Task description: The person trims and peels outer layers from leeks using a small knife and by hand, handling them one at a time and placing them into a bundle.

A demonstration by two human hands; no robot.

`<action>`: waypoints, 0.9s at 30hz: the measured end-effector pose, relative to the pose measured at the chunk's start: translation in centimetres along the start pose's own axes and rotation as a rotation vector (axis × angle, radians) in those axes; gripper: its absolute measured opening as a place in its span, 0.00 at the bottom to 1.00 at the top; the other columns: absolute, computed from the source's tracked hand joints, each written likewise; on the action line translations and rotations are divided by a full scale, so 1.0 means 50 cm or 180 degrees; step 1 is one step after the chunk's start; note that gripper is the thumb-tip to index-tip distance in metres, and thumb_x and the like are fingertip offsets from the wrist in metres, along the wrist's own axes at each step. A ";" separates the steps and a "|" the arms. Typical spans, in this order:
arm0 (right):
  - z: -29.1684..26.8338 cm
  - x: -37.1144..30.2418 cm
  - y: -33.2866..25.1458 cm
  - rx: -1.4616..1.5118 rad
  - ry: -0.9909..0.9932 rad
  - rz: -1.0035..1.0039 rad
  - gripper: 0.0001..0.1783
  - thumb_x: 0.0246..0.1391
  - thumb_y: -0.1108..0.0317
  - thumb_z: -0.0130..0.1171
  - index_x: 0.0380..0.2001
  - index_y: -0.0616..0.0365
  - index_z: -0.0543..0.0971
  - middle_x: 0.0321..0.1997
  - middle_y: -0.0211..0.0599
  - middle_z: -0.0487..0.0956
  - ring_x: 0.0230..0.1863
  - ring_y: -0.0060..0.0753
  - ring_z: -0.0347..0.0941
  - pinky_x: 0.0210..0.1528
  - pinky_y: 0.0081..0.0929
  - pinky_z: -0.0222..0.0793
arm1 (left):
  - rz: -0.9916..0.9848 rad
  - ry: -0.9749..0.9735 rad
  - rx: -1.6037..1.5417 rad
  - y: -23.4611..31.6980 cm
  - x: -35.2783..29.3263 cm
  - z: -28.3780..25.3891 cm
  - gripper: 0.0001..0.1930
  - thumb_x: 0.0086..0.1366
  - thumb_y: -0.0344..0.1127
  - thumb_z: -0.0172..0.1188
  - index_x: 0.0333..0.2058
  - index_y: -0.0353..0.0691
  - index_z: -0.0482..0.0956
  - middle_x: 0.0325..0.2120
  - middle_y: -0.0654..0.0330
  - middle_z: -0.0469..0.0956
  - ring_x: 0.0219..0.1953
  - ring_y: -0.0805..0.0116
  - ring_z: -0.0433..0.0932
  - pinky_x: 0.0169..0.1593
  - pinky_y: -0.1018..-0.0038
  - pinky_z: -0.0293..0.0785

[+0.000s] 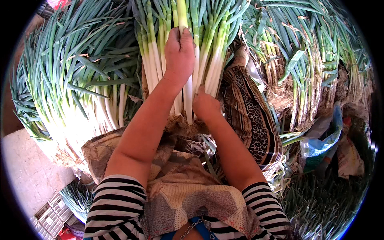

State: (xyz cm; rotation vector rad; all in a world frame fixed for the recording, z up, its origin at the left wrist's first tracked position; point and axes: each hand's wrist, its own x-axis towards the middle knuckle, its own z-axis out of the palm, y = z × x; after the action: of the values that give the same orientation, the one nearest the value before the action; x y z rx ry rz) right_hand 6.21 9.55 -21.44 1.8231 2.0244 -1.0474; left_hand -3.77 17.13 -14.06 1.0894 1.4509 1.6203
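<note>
Two hands are working one green onion bundle: left hand clenching a stalk mid-bundle, right hand gripping its root end, steadying it.

This looks like an outdoor produce-sorting spot, on a farm or at a market stall. Heaps of green onions lie all around: a loose pile at the left, a bunch straight ahead with white stalks and earthy roots, and tied bundles stacked at the right. Sunlit concrete ground shows at the lower left beside plastic crates, and crumpled plastic bags lie among the leaves at the right.
</note>
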 end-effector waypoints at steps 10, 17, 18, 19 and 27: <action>0.016 0.038 -0.001 0.0315 0.0028 -0.0238 0.22 0.47 0.72 0.47 0.43 0.75 0.58 0.29 0.60 0.74 0.33 0.53 0.73 0.36 0.41 0.68 | 0.0603 0.0089 0.0648 -0.009 -0.002 -0.001 0.12 0.61 0.39 0.47 0.33 0.34 0.69 0.16 0.58 0.69 0.19 0.71 0.68 0.24 0.74 0.65; -0.121 0.071 0.033 0.2270 -0.1422 -0.0247 0.16 0.55 0.70 0.42 0.44 0.70 0.62 0.31 0.47 0.75 0.25 0.32 0.74 0.26 0.26 0.72 | 0.0941 0.0325 0.1192 -0.034 -0.002 0.036 0.14 0.58 0.37 0.52 0.39 0.35 0.69 0.24 0.52 0.73 0.24 0.60 0.73 0.29 0.70 0.69; -0.128 0.095 0.038 0.2540 -0.0957 -0.0190 0.19 0.56 0.69 0.41 0.48 0.70 0.62 0.31 0.47 0.76 0.25 0.31 0.74 0.25 0.23 0.73 | 0.0895 0.0343 0.1183 -0.047 -0.001 0.036 0.14 0.57 0.36 0.52 0.40 0.34 0.68 0.29 0.50 0.73 0.26 0.57 0.73 0.31 0.69 0.69; -0.152 0.112 0.032 0.2627 -0.0330 -0.0131 0.21 0.55 0.68 0.42 0.51 0.68 0.61 0.31 0.47 0.76 0.25 0.30 0.74 0.25 0.23 0.73 | 0.0829 0.0372 0.1191 -0.060 0.003 0.034 0.15 0.57 0.36 0.52 0.41 0.34 0.68 0.29 0.50 0.73 0.27 0.56 0.73 0.31 0.69 0.69; -0.216 0.357 0.014 0.1846 0.1325 -0.0879 0.23 0.44 0.63 0.51 0.45 0.62 0.68 0.32 0.54 0.75 0.34 0.52 0.72 0.37 0.37 0.67 | 0.1021 0.0110 0.1630 -0.093 0.005 0.031 0.18 0.55 0.32 0.52 0.44 0.32 0.65 0.31 0.50 0.70 0.29 0.52 0.71 0.32 0.65 0.68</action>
State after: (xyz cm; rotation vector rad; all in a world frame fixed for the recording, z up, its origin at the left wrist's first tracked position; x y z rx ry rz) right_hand 6.33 30.21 -24.51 2.2300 2.4502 -1.5760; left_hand -2.62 18.61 -18.59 1.6569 1.8467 1.5136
